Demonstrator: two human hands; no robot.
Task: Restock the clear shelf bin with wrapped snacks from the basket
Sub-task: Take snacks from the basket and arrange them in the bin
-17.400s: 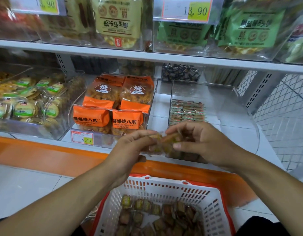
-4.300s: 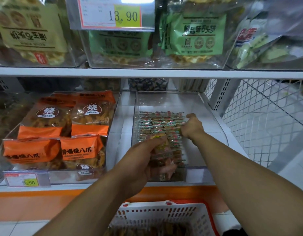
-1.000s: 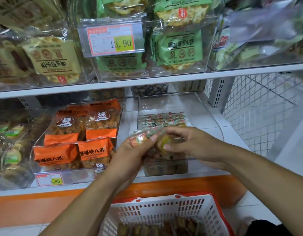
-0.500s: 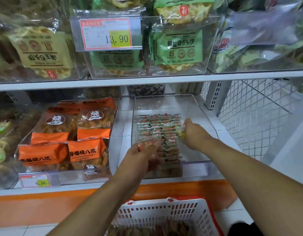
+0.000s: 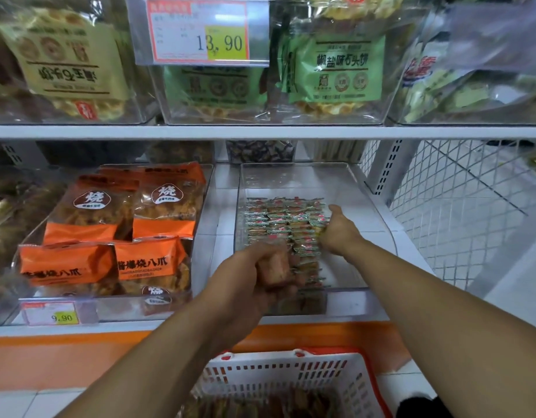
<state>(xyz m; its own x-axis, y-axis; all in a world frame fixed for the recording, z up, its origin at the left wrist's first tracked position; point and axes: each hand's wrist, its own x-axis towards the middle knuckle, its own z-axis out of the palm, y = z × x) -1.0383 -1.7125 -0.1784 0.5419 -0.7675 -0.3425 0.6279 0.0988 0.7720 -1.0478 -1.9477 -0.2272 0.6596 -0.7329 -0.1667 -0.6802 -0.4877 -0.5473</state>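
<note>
The clear shelf bin [image 5: 363, 188] stands on the lower shelf, with rows of small wrapped snacks [image 5: 278, 218] laid along its left half. My right hand [image 5: 340, 232] reaches into the bin and pinches a wrapped snack at the right edge of the rows. My left hand [image 5: 251, 279] hovers at the bin's front wall, gripping a bunch of brownish wrapped snacks [image 5: 274, 268]. The white and red basket [image 5: 290, 375] sits below at the bottom of the view, with more wrapped snacks inside.
A neighbouring clear bin holds orange snack bags [image 5: 122, 233] to the left. The upper shelf [image 5: 260, 131] carries bins of green and beige bags with a price tag [image 5: 200, 31]. A white wire mesh panel [image 5: 459, 206] closes the right side.
My right hand has pushed slightly deeper along the rows with its snack. My left hand has stayed at the bin's front with its bunch.
</note>
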